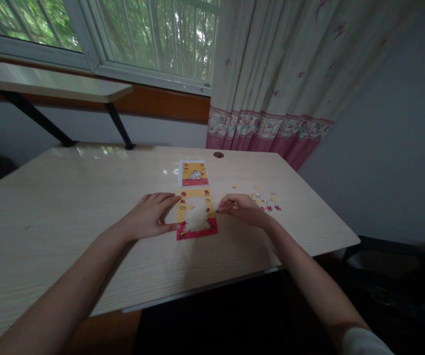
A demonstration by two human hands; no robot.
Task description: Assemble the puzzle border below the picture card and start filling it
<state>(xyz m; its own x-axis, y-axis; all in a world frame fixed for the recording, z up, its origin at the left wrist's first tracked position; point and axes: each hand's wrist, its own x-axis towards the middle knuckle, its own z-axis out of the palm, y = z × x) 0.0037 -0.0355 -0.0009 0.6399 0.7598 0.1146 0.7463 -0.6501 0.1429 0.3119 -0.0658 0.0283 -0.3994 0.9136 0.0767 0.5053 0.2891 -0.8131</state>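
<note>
A jigsaw puzzle [215, 222] lies flat on the desk, its yellow and red border joined around a pale middle. My left hand [147, 217] rests at its left side, thumb and fingers spread apart, the tips touching the border. Just off the right edge, my right hand [244, 209] is closed in a pinch on a small reddish puzzle piece [218, 210], partly hidden by the fingers. Behind the puzzle lies a picture card [193, 173] showing a white cartoon animal on yellow and red. Loose puzzle pieces [269, 208], several of them red, yellow and white, are scattered beyond my right hand.
The light wood desk [67, 207] has a round cable hole [218, 155] near its back edge. A raised shelf [53, 81] on black supports stands at the back left. A curtain [267, 88] hangs behind the desk, and a dark chair [386, 261] is at the right.
</note>
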